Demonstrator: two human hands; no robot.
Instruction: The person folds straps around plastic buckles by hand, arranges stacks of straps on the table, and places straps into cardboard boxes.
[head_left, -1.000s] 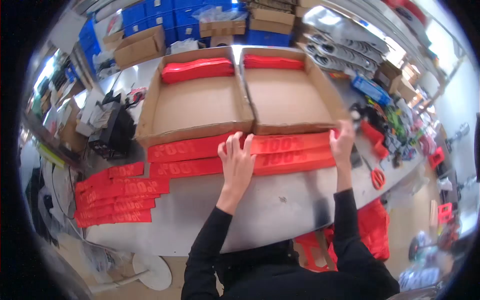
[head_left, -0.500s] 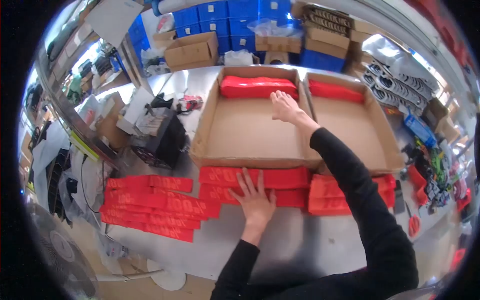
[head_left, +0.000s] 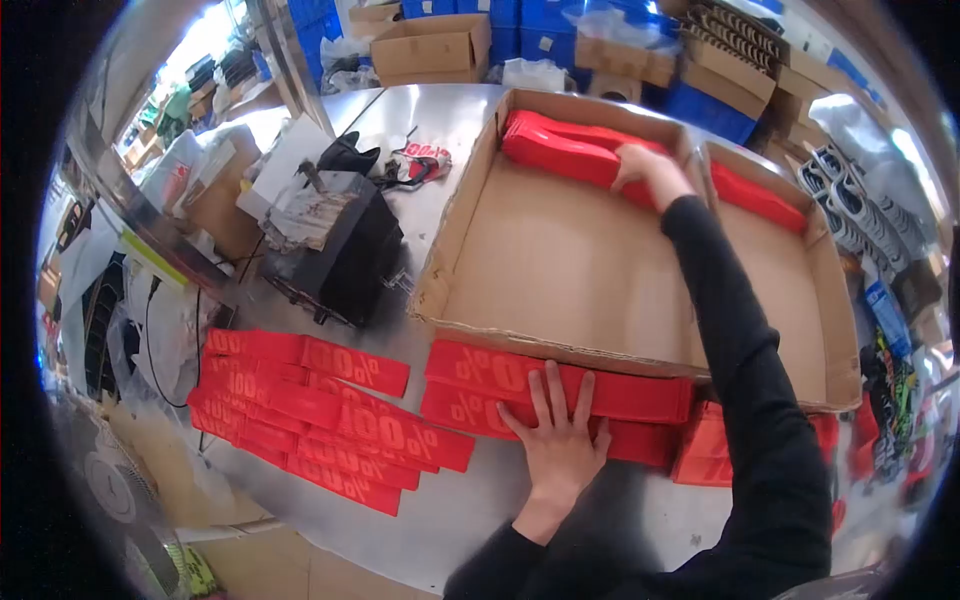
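Red printed strips (head_left: 455,408) lie along the metal table (head_left: 470,530), under the left hand (head_left: 560,460), its fingers spread apart; they look light, soft and floppy, likely best held across mid-length. Beyond, inside the carton's (head_left: 560,250) far end, the right hand (head_left: 655,172) curls at a red bundle (head_left: 560,155); whether it is clamped, I cannot tell

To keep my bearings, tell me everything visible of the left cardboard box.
The left cardboard box is brown, shallow and open-topped, with low walls and a rough-edged near rim. It lies flat on the metal table, skewed in view, beside the right box. A red bundle lies along its far wall, the right hand at the bundle's right end. Outside the near wall lie red strips under the left hand; whether they touch it is unclear.
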